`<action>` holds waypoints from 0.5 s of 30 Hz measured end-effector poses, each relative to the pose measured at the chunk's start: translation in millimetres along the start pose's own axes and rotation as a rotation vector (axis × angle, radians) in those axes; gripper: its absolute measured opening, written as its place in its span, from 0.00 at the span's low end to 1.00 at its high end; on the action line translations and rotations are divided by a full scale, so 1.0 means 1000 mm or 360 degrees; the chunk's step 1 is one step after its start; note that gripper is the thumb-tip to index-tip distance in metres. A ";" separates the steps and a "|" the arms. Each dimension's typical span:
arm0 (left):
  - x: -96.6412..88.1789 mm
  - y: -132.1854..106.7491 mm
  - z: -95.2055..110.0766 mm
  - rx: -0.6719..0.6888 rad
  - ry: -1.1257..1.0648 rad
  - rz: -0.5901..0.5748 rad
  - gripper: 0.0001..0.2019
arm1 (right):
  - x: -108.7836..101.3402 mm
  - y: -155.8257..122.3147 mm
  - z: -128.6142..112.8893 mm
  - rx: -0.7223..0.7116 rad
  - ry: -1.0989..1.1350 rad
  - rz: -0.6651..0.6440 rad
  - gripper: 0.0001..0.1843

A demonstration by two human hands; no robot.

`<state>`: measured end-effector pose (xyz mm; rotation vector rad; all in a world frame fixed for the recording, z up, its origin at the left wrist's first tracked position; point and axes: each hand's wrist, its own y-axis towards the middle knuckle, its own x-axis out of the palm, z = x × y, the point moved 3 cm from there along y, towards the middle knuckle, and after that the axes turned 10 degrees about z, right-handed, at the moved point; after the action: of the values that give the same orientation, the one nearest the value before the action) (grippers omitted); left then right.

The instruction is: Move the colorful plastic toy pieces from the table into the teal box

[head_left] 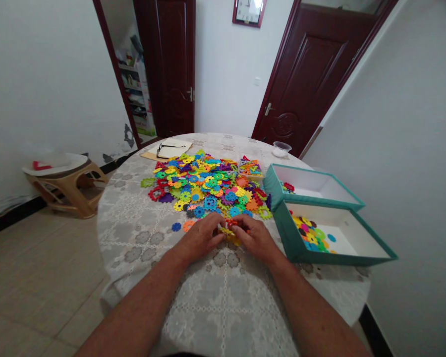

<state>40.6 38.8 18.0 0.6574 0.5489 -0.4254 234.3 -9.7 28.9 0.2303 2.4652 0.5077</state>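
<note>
My left hand [205,237] and my right hand [253,238] meet over the near part of the table. Between their fingertips they grip yellow plastic gear pieces [228,231], with a red gear piece [231,223] at the top. Fingers of both hands are closed on these pieces, and part of them is hidden. Right beyond the hands spreads a large heap of colourful plastic gear pieces [204,181]. Left of my left hand lie an orange disc [188,226] and a blue disc [176,227], flat on the cloth.
Two green boxes [336,260] stand at the right, the nearer holding loose pieces [312,235]. A clear tray [250,168] of pieces sits behind the heap. Glasses [171,147] rest on paper at the back left; a clear bowl [281,149] stands at the back right.
</note>
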 end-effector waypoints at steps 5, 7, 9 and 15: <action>0.001 -0.001 -0.004 -0.0113 -0.0022 0.0040 0.23 | -0.004 0.001 -0.010 -0.0073 0.0045 -0.0208 0.15; 0.001 -0.001 -0.002 0.0001 0.0004 -0.0001 0.19 | -0.008 0.003 -0.001 -0.0081 -0.0036 -0.0102 0.15; 0.001 0.000 0.001 0.0097 0.0043 -0.0039 0.11 | -0.012 0.005 0.008 -0.0143 -0.0205 0.0012 0.15; 0.001 -0.001 0.003 0.0139 0.0128 -0.0109 0.07 | -0.008 0.001 0.019 -0.0393 -0.0523 -0.0242 0.16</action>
<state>41.8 35.9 19.5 0.7438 0.6332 -0.4907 252.1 -5.4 19.0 0.0214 2.0606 0.6458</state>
